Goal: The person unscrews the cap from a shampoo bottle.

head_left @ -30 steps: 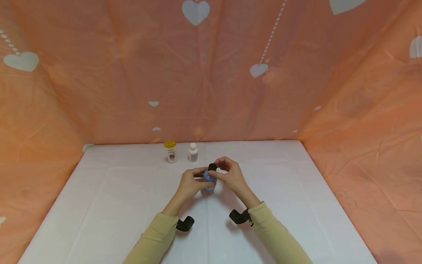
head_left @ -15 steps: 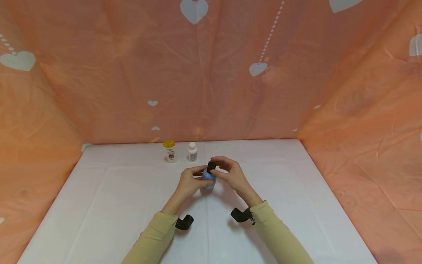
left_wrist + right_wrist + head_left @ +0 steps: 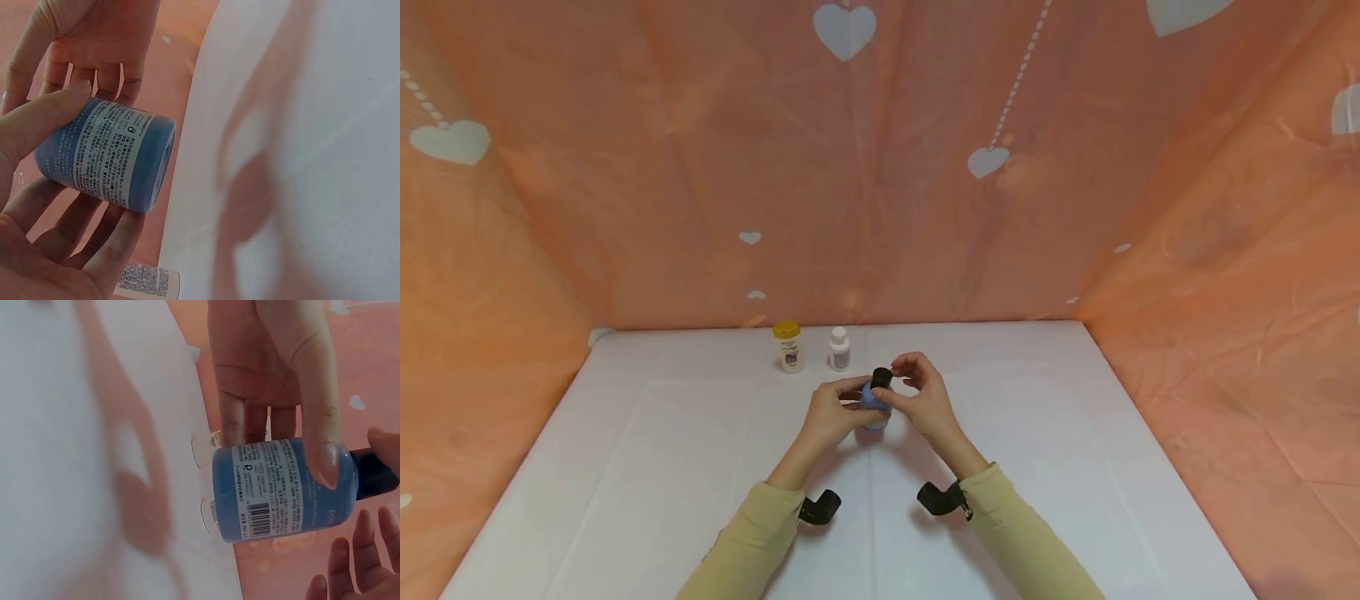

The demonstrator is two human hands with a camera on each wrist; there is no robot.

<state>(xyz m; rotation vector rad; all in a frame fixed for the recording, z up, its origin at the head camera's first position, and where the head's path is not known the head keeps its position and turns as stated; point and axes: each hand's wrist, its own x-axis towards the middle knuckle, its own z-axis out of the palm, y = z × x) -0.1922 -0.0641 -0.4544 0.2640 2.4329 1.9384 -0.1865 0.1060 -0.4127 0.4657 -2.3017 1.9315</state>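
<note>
My left hand (image 3: 833, 414) holds a blue bottle (image 3: 281, 490) with a black cap (image 3: 374, 474), raised off the table. The thumb lies along the printed label side in the left wrist view, with the fingers round the other side. My right hand (image 3: 925, 402) is at the top of the bottle, its thumb against the black cap. In the right wrist view its other fingers (image 3: 364, 537) are spread and apart from the cap. The left wrist view shows the bottle's printed label (image 3: 106, 150), while its cap is hidden there.
A white bottle with a yellow lid (image 3: 789, 347) and a small white bottle (image 3: 839, 350) stand upright at the back of the white table (image 3: 1000, 400). An orange curtain with hearts (image 3: 917, 208) encloses the back and sides.
The right hand's fingers have closed in toward the cap and then moved off it to the right, the thumb staying by it. The left hand keeps its hold on the blue bottle.
</note>
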